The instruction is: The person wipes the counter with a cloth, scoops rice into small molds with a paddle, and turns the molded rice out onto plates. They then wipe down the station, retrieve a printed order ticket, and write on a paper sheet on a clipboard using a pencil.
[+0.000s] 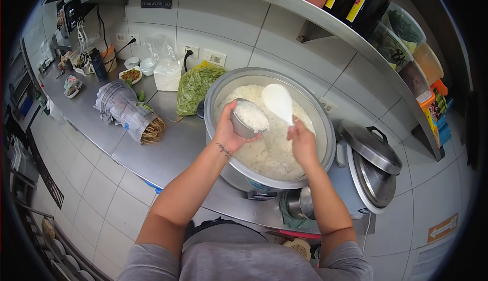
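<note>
A large round rice cooker pot [319, 151] stands on the steel counter, holding a broad bed of cooked rice [274, 156]. Over its left part, my left hand [230, 133] is wrapped round a small metal bowl [243, 126], tilted to the right and filled with rice. My right hand [304, 143] grips the handle of a white rice paddle [277, 102] above the pot's middle. The paddle's broad end points up and away from me, a little right of the bowl. Fingers partly hide the lower part of the handle.
Left of the pot are a bag of green vegetables [195, 89], a stack of clear plastic bags [166, 72] and a newspaper-wrapped bundle [124, 109]. At right lie metal lids [373, 146]. A metal pot [301, 203] sits near the front edge. A shelf [284, 6] with bottles overhangs the back.
</note>
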Demonstrator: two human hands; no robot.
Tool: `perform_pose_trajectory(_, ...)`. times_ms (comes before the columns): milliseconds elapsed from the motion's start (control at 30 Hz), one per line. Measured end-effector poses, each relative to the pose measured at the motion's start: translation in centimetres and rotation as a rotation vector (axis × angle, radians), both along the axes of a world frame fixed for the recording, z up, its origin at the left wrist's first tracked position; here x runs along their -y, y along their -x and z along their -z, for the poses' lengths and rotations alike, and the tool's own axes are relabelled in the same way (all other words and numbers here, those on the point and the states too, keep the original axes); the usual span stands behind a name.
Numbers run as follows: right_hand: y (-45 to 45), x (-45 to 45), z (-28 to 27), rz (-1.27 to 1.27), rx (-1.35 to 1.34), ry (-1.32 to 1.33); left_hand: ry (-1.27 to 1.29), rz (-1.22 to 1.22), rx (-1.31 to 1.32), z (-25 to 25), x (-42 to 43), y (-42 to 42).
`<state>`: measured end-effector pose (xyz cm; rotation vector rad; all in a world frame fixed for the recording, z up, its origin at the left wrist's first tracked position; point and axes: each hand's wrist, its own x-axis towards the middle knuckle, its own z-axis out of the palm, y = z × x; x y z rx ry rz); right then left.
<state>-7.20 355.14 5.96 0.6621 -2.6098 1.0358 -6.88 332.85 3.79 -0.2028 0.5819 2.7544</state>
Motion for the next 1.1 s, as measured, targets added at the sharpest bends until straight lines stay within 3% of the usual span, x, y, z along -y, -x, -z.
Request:
perform_pose_trajectory(33, 0.6, -0.2, -1.0, 0.160, 0.300, 0.208, 0.008, -0.011, 0.003, -0.2, 0.0, 0.0)
perform_pose_trajectory(67, -0.6, 0.5, -3.1, 0.071, 0.524, 0.426, 0.007, -0.011, 0.004, 0.0, 0.0, 0.1)
perform_pose_trajectory(167, -1.1, 1.8, -0.7, -0.106, 0.652, 0.293, 0.009, 0.000, -0.009, 0.4, -0.1, 0.6)
perform_pose_trajectory(233, -2.0, 3.0, 0.3, -0.144, 0.637, 0.181, 0.136, -0.020, 0.036, 0.3, -0.2, 0.4)
perform_pose_trajectory(300, -1.4, 3.5, 1.9, -0.142, 0.245, 0.040, 0.184, -0.015, 0.053, 0.0, -0.3, 0.2)
perform_pose_trajectory(433, -0.3, 3.0, 0.7, -0.128, 0.181, -0.097, 0.185, 0.029, 0.010, 0.1, -0.1, 0.2)
perform_pose_trajectory(500, 1.1, 1.6, -3.0, -0.189, 0.698, 0.032, 0.195, 0.032, -0.022, 0.0, -0.3, 0.0)
perform_pose_trajectory(533, 0.7, 1.3, -5.2, -0.138, 0.777, 0.102, 0.198, 0.025, -0.055, -0.3, -0.3, 0.0)
perform_pose_trajectory(633, -0.1, 2.6, -5.0, 0.032, 0.761, 0.056, 0.262, -0.002, -0.087, -0.7, -0.7, -0.4)
perform_pose_trajectory(700, -0.7, 3.2, -2.9, -0.047, 0.697, 0.075, 0.292, -0.010, -0.049, -0.5, -0.5, -0.3)
perform_pose_trajectory(800, -0.9, 2.7, -4.4, -0.096, 0.937, 0.209, 0.288, -0.027, -0.046, -0.5, -0.6, -0.4)
perform_pose_trajectory(900, 0.1, 0.4, -5.6, -0.067, 0.922, 0.312, 0.196, -0.077, -0.080, -0.6, -0.5, -0.4)
perform_pose_trajectory(967, -0.8, 2.4, -3.2, 0.022, 0.917, 0.257, 0.124, -0.133, -0.072, -0.3, -0.4, -0.4)
perform_pose_trajectory(1033, -2.0, 4.6, 0.2, -0.024, 0.703, 0.236, 0.265, -0.105, 0.022, -0.1, -0.4, -0.1)
perform_pose_trajectory(1100, -1.3, 3.5, -1.7, -0.032, 0.807, 0.315, 0.264, -0.121, 0.011, -0.4, -0.7, -0.2)
